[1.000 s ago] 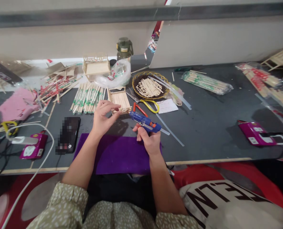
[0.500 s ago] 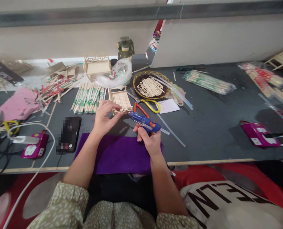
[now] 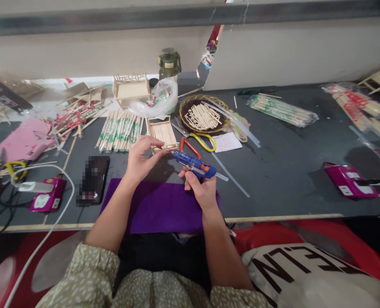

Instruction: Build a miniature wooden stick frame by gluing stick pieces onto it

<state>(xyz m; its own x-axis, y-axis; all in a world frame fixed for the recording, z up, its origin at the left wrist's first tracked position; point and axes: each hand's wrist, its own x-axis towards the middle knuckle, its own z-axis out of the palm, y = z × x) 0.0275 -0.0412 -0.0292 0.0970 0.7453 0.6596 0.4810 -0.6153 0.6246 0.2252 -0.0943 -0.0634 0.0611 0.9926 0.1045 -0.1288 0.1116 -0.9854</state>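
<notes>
Glue gun [image 3: 194,165]: long axis slanted, nozzle [image 3: 169,150] leftward and away.

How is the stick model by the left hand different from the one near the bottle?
The back model looks wider than the front model. The front model's floor shows stick lines; the back model's looks smooth. The front model is by the left hand, the back model by the plastic bag. Both are pale.

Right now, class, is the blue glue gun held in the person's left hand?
No, the right hand holds the blue glue gun, while the left hand is near its tip.
</notes>
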